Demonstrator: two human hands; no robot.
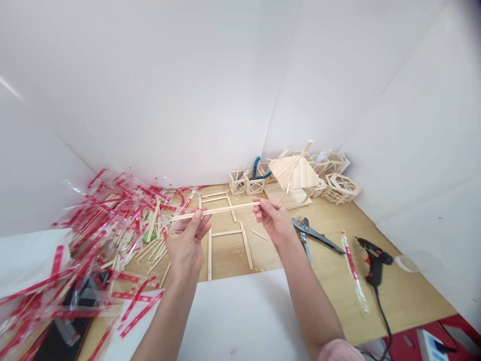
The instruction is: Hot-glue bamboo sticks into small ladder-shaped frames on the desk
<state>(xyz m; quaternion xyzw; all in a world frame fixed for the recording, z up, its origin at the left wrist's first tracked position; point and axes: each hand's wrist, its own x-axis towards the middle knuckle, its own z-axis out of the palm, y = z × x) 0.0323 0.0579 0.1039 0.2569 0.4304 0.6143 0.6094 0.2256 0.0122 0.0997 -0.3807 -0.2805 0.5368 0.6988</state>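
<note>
Between my two hands a thin wooden stick [229,207] is held level above the table; at its left end it looks like more than one stick side by side. My left hand [188,238] grips it near the left end, thumb on top. My right hand [269,215] pinches the right end between thumb and fingers. Below the stick lie two open frames of glued sticks: a far frame [214,194] and a near frame [226,232]. A short loose stick [259,234] rests to their right.
Left is a heap of loose sticks and red-striped plastic wrappers [112,210], with a black phone-like object [63,331]. At the back stand a stick-roofed model [295,173], lattice boxes [237,183] and blue-handled pliers [257,170]. Right lie cutters [319,235], a wrapper [353,271] and a glue gun [376,260].
</note>
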